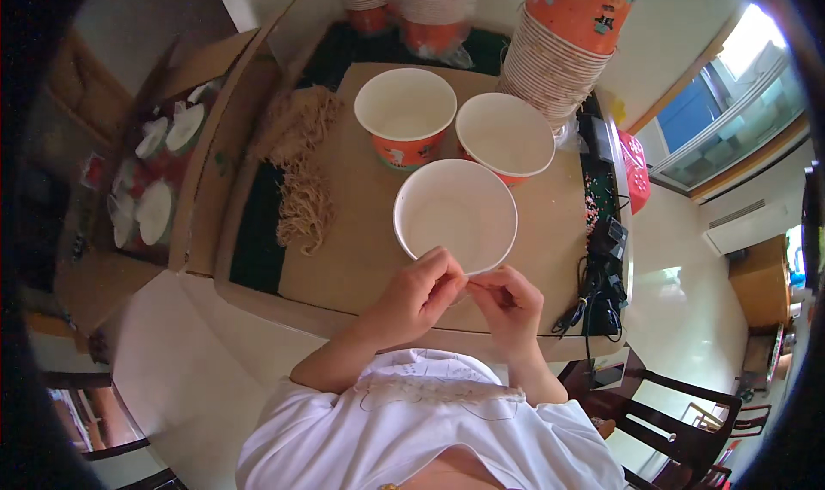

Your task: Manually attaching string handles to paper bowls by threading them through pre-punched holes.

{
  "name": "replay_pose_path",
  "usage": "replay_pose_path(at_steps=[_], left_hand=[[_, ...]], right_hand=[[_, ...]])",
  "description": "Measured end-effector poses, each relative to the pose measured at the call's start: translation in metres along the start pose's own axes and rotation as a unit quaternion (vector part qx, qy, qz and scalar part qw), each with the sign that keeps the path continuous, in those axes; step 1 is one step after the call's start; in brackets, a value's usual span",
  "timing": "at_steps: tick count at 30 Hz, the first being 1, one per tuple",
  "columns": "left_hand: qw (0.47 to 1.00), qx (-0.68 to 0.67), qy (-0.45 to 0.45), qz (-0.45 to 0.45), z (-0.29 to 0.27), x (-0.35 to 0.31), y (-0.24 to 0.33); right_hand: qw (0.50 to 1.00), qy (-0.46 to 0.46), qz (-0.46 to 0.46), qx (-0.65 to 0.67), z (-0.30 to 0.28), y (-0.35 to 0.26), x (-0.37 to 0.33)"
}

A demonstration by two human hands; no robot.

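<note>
Three round paper buckets with white insides stand on a cardboard sheet (361, 267). The nearest paper bucket (455, 219) is right in front of me. Behind it are the left paper bucket (406, 108), orange with a printed pattern, and the right paper bucket (505, 138). My left hand (421, 292) and my right hand (509, 305) meet at the near rim of the closest bucket. Both hands are closed in a pinch, fingertips almost touching. Whatever is between them is too small to make out. Pale thin strands (443, 391) lie across my lap.
A heap of beige strings (302, 176) lies on the table's left side. Tall bucket stacks (559, 60) rise at the back. An open carton (232, 138) with wrapped items stands left. Black cables (597, 292) and a red basket (634, 172) are right; a chair (679, 413) stands lower right.
</note>
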State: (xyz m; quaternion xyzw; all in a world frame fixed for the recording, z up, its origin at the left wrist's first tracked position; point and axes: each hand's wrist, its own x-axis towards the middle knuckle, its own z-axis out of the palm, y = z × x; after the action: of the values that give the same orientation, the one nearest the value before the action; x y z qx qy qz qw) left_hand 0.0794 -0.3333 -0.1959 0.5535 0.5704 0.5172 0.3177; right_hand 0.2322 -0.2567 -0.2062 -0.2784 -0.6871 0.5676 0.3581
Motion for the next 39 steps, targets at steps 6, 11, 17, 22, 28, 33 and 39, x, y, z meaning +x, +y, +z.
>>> replay_pose_path(at_steps=[6,11,17,22,28,33,39], left_hand=[[0.999,-0.007,-0.033,-0.026,-0.01,0.001,-0.01],[0.875,0.457,0.036,0.156,-0.081,0.046,-0.031],[0.809,0.528,-0.084,0.246,-0.083,0.027,-0.017],[0.935,0.328,-0.134,0.025,-0.057,0.012,0.019],[0.991,0.125,-0.027,-0.027,-0.021,0.02,0.005],[0.993,0.029,-0.039,-0.108,-0.014,0.015,0.006],[0.992,0.004,-0.017,-0.126,-0.006,0.018,-0.003]], right_hand=[[1.0,0.005,-0.008,-0.016,-0.003,0.005,0.0],[0.99,0.039,0.044,0.126,-0.011,0.007,0.002],[0.977,0.048,0.063,0.2,-0.019,0.009,-0.004],[0.978,0.036,0.017,0.204,-0.018,0.015,-0.009],[0.982,0.063,0.009,0.178,0.011,0.039,0.011],[0.989,0.071,-0.016,0.132,0.012,0.036,0.008],[0.996,0.071,-0.04,0.03,0.011,0.032,0.012]])
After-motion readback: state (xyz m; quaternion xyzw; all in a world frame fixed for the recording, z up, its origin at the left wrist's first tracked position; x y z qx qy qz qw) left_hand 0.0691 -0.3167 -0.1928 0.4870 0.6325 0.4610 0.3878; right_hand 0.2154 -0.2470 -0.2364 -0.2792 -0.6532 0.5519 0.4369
